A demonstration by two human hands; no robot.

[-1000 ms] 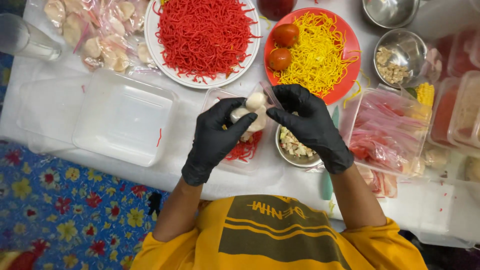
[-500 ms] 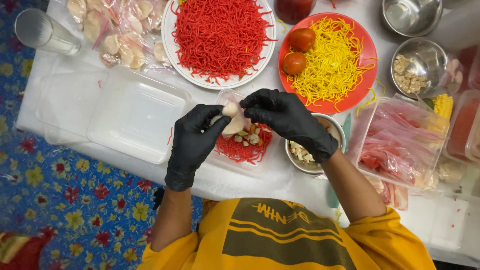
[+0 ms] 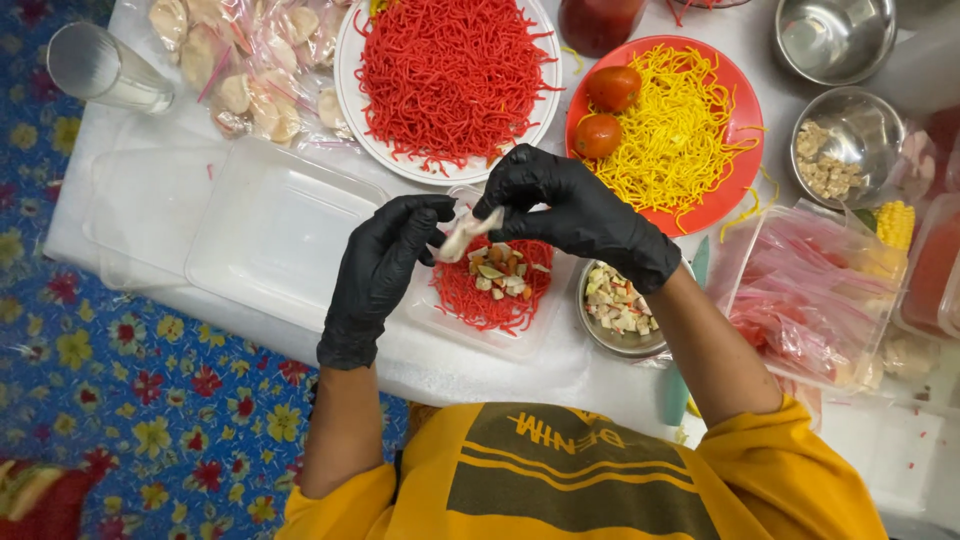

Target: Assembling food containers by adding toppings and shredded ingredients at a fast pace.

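A white table (image 3: pixel 150 215) carries everything, and places here are told from the clear plastic container (image 3: pixel 490 290) of red noodles with chopped bits on top that sits at its near edge. Left of this container lies an empty clear tray (image 3: pixel 270 235). Beyond the container stands a white plate (image 3: pixel 350 70) heaped with red noodles (image 3: pixel 450 70), and beyond it to the right an orange plate (image 3: pixel 745 170) holds yellow noodles (image 3: pixel 680 130) and two tomatoes (image 3: pixel 605 110). Farther left of the white plate lies a clear bag of pale dumplings (image 3: pixel 240 60), with a drinking glass (image 3: pixel 100 70) on its side past that. Just right of the container sits a small steel bowl (image 3: pixel 615 310) of chopped pieces, and well to the right a clear box of pink bags (image 3: pixel 810 300). Directly above the container both black-gloved hands meet: the left hand (image 3: pixel 385 265) and the right hand (image 3: pixel 565 205) are drawn together, their fingertips pinched from either side on one small pale dumpling piece (image 3: pixel 462 237), which hangs over the container without touching the noodles.
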